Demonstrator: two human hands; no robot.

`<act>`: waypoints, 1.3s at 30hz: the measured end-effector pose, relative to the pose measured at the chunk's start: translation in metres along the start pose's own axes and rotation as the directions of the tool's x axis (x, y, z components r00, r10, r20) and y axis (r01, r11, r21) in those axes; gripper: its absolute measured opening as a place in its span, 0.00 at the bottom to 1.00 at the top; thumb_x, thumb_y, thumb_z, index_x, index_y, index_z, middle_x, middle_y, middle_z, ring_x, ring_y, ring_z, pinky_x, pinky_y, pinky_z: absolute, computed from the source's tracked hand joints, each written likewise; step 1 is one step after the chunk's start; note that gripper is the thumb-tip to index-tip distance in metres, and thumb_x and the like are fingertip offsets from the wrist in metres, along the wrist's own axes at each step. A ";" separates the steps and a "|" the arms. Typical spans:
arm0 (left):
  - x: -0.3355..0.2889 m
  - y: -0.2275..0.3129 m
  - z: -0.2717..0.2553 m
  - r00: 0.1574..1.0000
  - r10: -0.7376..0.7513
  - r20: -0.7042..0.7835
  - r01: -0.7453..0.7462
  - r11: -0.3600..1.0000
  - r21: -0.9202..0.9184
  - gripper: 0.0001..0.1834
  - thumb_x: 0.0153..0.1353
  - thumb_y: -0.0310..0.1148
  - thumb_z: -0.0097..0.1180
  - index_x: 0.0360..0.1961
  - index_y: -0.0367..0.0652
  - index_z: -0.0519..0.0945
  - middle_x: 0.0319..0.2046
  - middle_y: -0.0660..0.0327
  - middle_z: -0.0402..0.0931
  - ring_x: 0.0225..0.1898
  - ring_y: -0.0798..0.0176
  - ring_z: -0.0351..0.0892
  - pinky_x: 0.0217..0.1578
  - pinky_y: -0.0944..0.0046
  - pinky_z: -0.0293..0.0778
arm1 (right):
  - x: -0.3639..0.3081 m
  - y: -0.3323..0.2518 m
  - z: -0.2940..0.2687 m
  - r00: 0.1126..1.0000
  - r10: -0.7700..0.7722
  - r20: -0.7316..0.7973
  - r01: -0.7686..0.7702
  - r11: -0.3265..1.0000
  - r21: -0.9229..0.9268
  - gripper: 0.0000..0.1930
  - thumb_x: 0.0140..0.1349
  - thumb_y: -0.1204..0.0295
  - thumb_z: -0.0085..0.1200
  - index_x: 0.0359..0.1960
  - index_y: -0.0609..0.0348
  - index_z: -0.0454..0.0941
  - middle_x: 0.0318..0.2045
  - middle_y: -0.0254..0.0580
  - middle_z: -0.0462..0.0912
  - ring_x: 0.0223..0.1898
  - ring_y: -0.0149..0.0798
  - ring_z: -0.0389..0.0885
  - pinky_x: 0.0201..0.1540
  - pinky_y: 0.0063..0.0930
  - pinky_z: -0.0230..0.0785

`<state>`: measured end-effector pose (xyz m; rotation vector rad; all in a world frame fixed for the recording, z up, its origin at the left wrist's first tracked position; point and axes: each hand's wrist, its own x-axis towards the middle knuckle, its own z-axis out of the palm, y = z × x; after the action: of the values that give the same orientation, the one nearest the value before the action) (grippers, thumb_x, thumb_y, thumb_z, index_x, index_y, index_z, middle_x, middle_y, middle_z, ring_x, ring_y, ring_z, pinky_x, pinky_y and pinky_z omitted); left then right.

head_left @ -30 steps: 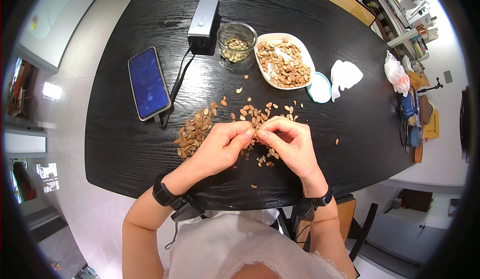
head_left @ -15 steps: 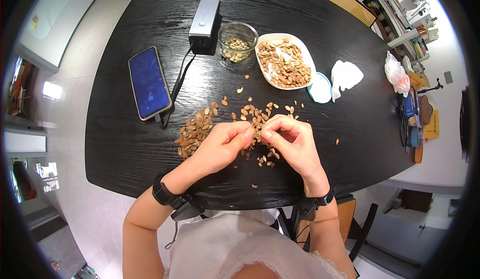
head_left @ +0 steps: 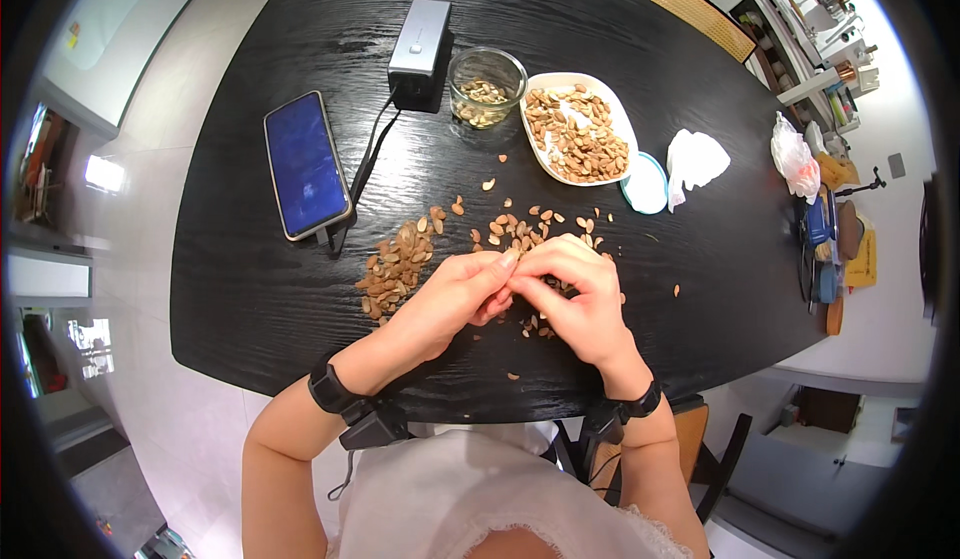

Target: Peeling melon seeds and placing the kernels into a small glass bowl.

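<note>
My left hand (head_left: 468,291) and my right hand (head_left: 575,294) meet at the fingertips above the table, thumbs and forefingers pinched together. What they pinch is too small and hidden to make out. Beneath and beyond them lie loose brown seeds and shell bits (head_left: 520,227), partly covered by my right hand. Left of my left hand is a denser pile of brown seeds (head_left: 395,271). Farther off, a white dish (head_left: 632,139) holds many brown seeds. A clear glass bowl (head_left: 489,61) beside it contains a few pale greenish kernels.
The black wood-grain table (head_left: 400,384) also carries a phone (head_left: 306,169) on a cable, a grey power bank (head_left: 420,39), a round white lid with a blue rim (head_left: 645,185) and a crumpled white tissue (head_left: 697,162). Bags and small items (head_left: 820,214) sit at the far right.
My hands have come together; the fingertips, apart half a second ago, now touch. The left fingers have curled in more. The view has shifted slightly.
</note>
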<state>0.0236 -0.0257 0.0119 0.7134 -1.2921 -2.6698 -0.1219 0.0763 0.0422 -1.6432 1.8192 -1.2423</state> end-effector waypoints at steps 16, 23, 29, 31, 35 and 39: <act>0.004 0.019 -0.025 0.734 0.457 -0.502 -0.613 0.764 -0.201 0.05 0.61 0.23 0.46 0.38 0.39 0.71 0.33 0.63 0.69 0.34 0.71 0.67 0.36 0.71 0.65 | 0.067 0.017 0.043 0.919 -0.276 0.282 0.394 0.668 -0.631 0.05 0.50 0.71 0.59 0.23 0.57 0.77 0.26 0.38 0.76 0.33 0.42 0.76 0.33 0.35 0.71; -0.003 0.016 -0.012 0.924 0.286 -0.255 -0.290 0.957 0.022 0.12 0.66 0.38 0.47 0.26 0.46 0.71 0.22 0.72 0.67 0.24 0.78 0.62 0.26 0.76 0.57 | 0.028 -0.009 0.002 0.940 0.338 0.044 -0.341 0.934 0.109 0.04 0.58 0.76 0.57 0.33 0.64 0.82 0.26 0.36 0.82 0.27 0.24 0.77 0.31 0.19 0.69; 0.000 0.013 -0.009 0.827 0.390 -0.405 -0.418 0.908 0.022 0.09 0.68 0.34 0.46 0.32 0.43 0.73 0.22 0.72 0.65 0.24 0.78 0.59 0.26 0.76 0.55 | 0.014 -0.001 -0.006 0.968 0.249 -0.027 -0.236 0.874 -0.425 0.05 0.54 0.76 0.60 0.33 0.59 0.82 0.23 0.39 0.78 0.26 0.37 0.77 0.33 0.28 0.70; 0.003 0.015 -0.017 0.813 0.428 -0.394 -0.470 0.883 -0.012 0.09 0.68 0.33 0.45 0.37 0.41 0.75 0.23 0.71 0.66 0.24 0.78 0.59 0.26 0.76 0.55 | 0.017 0.009 -0.004 0.991 0.107 -0.075 -0.129 0.886 -0.446 0.07 0.53 0.76 0.60 0.35 0.57 0.82 0.25 0.40 0.76 0.29 0.44 0.75 0.35 0.33 0.69; 0.004 0.014 -0.013 0.840 0.360 -0.405 -0.403 0.915 -0.024 0.08 0.67 0.32 0.46 0.40 0.41 0.76 0.24 0.71 0.66 0.25 0.78 0.60 0.27 0.77 0.56 | 0.029 0.025 0.010 0.987 -0.161 0.020 0.156 0.907 -0.391 0.09 0.53 0.76 0.59 0.38 0.58 0.81 0.32 0.38 0.77 0.35 0.43 0.75 0.37 0.33 0.70; 0.005 0.014 -0.017 0.836 0.366 -0.408 -0.408 0.913 -0.017 0.08 0.67 0.31 0.47 0.41 0.41 0.76 0.24 0.71 0.66 0.26 0.79 0.61 0.26 0.77 0.56 | 0.032 0.025 0.012 0.977 -0.198 0.083 0.214 0.869 -0.446 0.05 0.54 0.76 0.59 0.33 0.60 0.80 0.31 0.39 0.76 0.35 0.43 0.75 0.36 0.34 0.69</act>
<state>0.0255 -0.0479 0.0115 0.8216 -1.0461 -2.1098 -0.1349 0.0398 0.0240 -2.1429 2.0668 -0.8964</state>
